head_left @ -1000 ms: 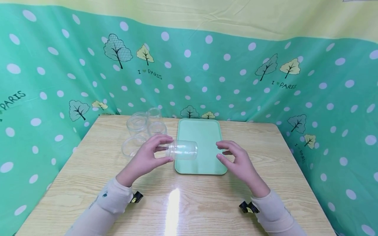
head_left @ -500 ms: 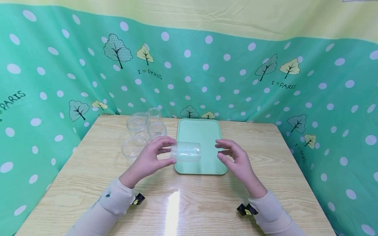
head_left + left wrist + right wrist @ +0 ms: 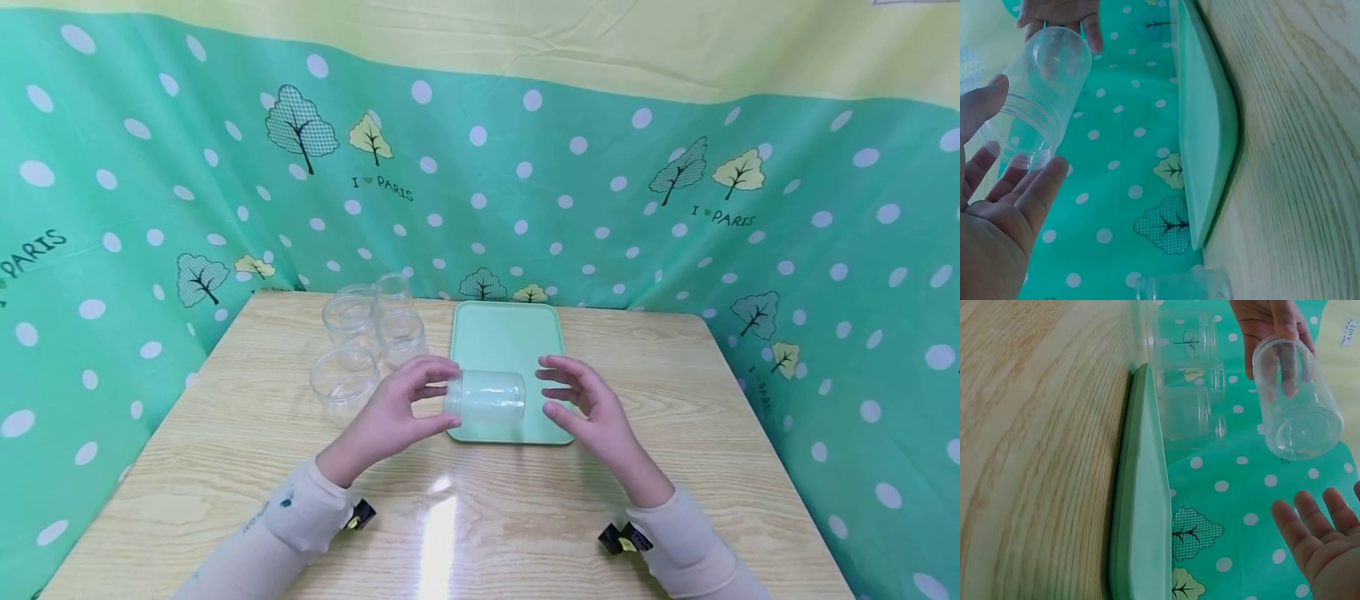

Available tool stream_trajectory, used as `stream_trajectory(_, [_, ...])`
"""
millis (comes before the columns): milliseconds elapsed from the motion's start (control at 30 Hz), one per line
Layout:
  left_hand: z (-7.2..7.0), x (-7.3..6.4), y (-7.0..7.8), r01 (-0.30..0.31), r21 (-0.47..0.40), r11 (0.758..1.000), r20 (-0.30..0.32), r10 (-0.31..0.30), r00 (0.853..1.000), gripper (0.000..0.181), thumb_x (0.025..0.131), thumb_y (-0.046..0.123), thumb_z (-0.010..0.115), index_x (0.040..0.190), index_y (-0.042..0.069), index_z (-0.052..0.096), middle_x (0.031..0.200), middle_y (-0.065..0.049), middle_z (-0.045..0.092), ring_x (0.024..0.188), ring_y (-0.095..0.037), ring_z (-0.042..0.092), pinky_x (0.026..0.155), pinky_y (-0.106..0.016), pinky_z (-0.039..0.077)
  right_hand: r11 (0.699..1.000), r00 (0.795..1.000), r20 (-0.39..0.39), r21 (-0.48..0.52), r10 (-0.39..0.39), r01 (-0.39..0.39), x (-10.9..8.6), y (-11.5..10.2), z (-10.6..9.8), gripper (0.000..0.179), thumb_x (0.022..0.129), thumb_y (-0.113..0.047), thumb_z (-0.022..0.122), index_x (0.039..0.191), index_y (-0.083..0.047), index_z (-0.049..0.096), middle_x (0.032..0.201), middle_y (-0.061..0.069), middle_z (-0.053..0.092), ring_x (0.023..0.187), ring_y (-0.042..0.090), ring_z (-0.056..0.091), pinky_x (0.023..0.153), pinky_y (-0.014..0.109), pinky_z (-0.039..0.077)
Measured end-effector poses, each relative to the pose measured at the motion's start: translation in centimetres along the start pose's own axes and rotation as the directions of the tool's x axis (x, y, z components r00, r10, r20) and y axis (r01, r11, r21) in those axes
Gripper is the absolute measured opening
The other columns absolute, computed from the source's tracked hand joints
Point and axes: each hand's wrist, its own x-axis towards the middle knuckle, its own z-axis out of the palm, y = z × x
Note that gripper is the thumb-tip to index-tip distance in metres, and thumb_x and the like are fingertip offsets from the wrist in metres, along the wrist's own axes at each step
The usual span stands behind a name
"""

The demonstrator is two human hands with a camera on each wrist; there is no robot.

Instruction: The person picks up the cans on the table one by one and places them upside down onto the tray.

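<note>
A clear plastic jar (image 3: 491, 395) lies sideways in the air over the green tray (image 3: 506, 333). My left hand (image 3: 397, 406) grips it around the threaded mouth, thumb on one side and fingers on the other. The jar's base points toward my right hand (image 3: 588, 406), whose fingers are loosely bent with nothing between them, a short gap from the base. In the right wrist view the jar (image 3: 1300, 400) looks see-through with nothing inside, and the right hand's fingers (image 3: 1316, 515) are spread apart below it.
Several clear jars stand upright in a group left of the tray, among them a near wide jar (image 3: 345, 375) and a far narrow jar (image 3: 392, 287). They sit on a wooden table (image 3: 630, 342), with a green dotted cloth (image 3: 525, 208) hanging behind it.
My left hand has carried the jar right and slightly nearer to me, still sideways. The right hand has shifted slightly left, so the gap between it and the jar is smaller.
</note>
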Motion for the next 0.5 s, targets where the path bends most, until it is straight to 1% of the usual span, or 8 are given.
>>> stream_trajectory(100, [0.18, -0.07, 0.16, 0.003, -0.008, 1.000, 0.002, -0.003, 1.000, 0.055, 0.080, 0.009, 0.088, 0.129, 0.015, 0.063, 0.135, 0.000, 0.058, 0.123, -0.022, 0.062, 0.103, -0.034, 0.055, 1.000, 1.000, 0.017, 0.011, -0.002, 0.002, -0.06, -0.04, 0.22, 0.060, 0.095, 0.004, 0.068, 0.149, -0.009, 0.047, 0.149, 0.014, 0.052, 0.133, 0.035, 0.055, 0.105, 0.045, 0.053])
stream_trajectory(267, [0.55, -0.14, 0.05, -0.016, -0.022, 1.000, 0.006, 0.017, 1.000, 0.056, 0.081, 0.009, 0.088, 0.131, 0.014, 0.062, 0.136, -0.001, 0.057, 0.126, -0.022, 0.060, 0.105, -0.037, 0.054, 1.000, 0.999, 0.046, 0.027, 0.008, -0.009, -0.03, -0.20, 0.52, 0.063, 0.094, 0.004, 0.069, 0.150, -0.011, 0.046, 0.151, 0.006, 0.052, 0.135, 0.043, 0.051, 0.107, 0.044, 0.052])
stream_trajectory(367, [0.72, -0.17, 0.07, -0.027, -0.026, 0.999, 0.002, 0.027, 1.000, 0.056, 0.081, 0.008, 0.088, 0.131, 0.011, 0.062, 0.137, -0.001, 0.057, 0.126, -0.022, 0.060, 0.105, -0.037, 0.054, 0.999, 0.998, 0.064, 0.033, 0.013, -0.015, 0.03, -0.31, 0.68, 0.065, 0.093, 0.004, 0.070, 0.151, -0.011, 0.045, 0.152, 0.004, 0.051, 0.137, 0.039, 0.050, 0.108, 0.043, 0.051])
stream_trajectory(500, [0.88, -0.20, 0.14, -0.038, -0.026, 0.999, -0.006, 0.037, 0.999, 0.057, 0.080, 0.006, 0.087, 0.131, 0.006, 0.062, 0.137, -0.002, 0.057, 0.126, -0.023, 0.060, 0.104, -0.034, 0.054, 0.999, 0.996, 0.086, 0.039, 0.027, -0.030, 0.02, -0.46, 0.87, 0.069, 0.092, 0.007, 0.070, 0.152, -0.011, 0.043, 0.155, 0.009, 0.047, 0.139, 0.032, 0.050, 0.109, 0.046, 0.050])
